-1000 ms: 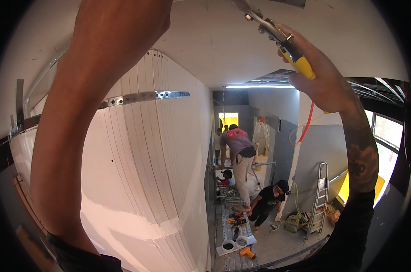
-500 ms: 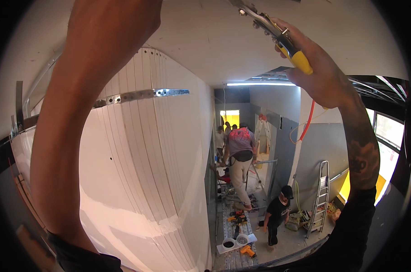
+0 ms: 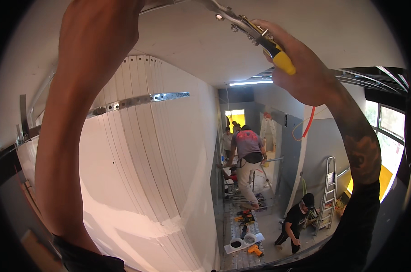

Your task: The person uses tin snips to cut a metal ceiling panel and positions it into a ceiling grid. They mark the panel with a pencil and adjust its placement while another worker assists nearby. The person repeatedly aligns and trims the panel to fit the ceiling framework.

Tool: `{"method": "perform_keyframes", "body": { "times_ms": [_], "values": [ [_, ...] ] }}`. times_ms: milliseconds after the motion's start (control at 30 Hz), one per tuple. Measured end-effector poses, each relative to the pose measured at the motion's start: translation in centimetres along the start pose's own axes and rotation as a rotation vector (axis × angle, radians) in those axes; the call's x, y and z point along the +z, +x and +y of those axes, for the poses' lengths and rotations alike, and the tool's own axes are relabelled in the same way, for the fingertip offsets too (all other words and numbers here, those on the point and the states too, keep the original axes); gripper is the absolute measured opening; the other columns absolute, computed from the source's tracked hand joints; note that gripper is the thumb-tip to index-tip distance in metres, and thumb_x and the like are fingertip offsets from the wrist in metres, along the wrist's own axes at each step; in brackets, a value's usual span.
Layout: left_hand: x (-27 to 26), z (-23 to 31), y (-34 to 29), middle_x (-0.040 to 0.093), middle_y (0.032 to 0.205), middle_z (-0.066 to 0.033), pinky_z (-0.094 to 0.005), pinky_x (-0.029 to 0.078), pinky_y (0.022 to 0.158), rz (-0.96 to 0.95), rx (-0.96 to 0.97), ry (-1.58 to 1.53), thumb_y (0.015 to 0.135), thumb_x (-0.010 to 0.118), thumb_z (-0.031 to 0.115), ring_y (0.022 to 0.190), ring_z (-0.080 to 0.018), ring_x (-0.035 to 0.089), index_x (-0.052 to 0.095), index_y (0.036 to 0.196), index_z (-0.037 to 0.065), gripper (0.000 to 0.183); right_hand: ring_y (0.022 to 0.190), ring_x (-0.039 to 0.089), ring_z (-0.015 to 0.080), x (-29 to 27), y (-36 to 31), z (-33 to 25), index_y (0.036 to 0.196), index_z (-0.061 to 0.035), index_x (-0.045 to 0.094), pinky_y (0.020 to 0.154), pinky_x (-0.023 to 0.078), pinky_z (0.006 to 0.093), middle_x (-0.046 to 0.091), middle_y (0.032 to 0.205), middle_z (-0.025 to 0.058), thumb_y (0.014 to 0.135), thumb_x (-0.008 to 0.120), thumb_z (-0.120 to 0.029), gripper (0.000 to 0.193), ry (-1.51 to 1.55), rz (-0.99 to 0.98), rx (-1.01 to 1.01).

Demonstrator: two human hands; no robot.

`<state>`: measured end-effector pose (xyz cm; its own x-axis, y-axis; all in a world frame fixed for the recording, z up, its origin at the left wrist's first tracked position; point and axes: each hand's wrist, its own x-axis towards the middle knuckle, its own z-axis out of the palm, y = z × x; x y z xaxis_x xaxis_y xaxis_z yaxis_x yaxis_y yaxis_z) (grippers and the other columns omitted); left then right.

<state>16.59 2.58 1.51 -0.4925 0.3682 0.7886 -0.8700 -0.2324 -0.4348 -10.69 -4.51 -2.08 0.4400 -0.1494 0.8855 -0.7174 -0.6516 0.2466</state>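
My right hand (image 3: 300,68) is raised near the ceiling, its fingers wrapped round the yellow-and-black grip of a metal, plier-like hand tool (image 3: 241,25) with bolted joints. The tool's far end runs out past the upper edge. Opposite it, my left hand (image 3: 101,36) is lifted to the ceiling too; its fingers are cut off by the frame or turned away, so its grip is hidden. A thin metal edge (image 3: 162,6) shows between that hand and the tool. Behind my left forearm, a perforated galvanized strip (image 3: 137,100) crosses in front of white wall panels (image 3: 137,172).
Below on the right, one person (image 3: 248,154) stands on a perforated metal platform (image 3: 241,259), which carries two buckets (image 3: 236,244) and an orange power tool (image 3: 255,250). Another person in black (image 3: 297,222) is near a stepladder (image 3: 327,195). A red hose (image 3: 309,122) hangs by the wall.
My right hand and the tool have shifted left, and my left hand has also moved slightly left. The person in black has moved right and now leans forward.
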Motion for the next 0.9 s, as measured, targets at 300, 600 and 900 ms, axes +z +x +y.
{"method": "perform_keyframes", "body": {
  "times_ms": [300,600,900],
  "values": [
    [1.2,-0.7,0.1,0.065,0.077,-0.0139,-0.0366,0.053,0.064,0.019,0.051,0.016,0.085,0.066,0.002,0.066,-0.0253,0.065,0.064,0.080,-0.001,0.006,0.086,0.057,0.0203,0.3,1.1,2.3,0.154,-0.0167,0.036,0.082,0.051,0.0356,0.057,0.100,0.0109,0.083,0.056,0.001,0.076,-0.036,0.075,-0.119],
    [1.4,-1.9,0.3,0.065,0.072,-0.0123,-0.0346,0.052,0.059,0.073,0.130,-0.020,0.083,0.068,0.002,0.061,-0.0240,0.064,0.062,0.073,0.000,0.011,0.091,0.067,0.0281,-3.2,2.3,-2.9,0.145,0.0052,0.032,0.084,0.055,0.0401,0.063,0.108,0.0233,0.082,0.062,-0.004,0.070,0.099,-0.116,-0.071],
    [7.1,-10.1,0.0,0.066,0.074,-0.0124,-0.0338,0.053,0.060,-0.211,0.056,-0.016,0.087,0.067,0.004,0.062,-0.0227,0.064,0.062,0.074,0.000,0.014,0.097,0.067,0.0349,-1.1,2.9,0.6,0.146,0.0078,0.029,0.088,0.054,0.0412,0.061,0.115,0.0301,0.083,0.063,-0.012,0.075,-0.032,-0.095,-0.103]
  ]
}}
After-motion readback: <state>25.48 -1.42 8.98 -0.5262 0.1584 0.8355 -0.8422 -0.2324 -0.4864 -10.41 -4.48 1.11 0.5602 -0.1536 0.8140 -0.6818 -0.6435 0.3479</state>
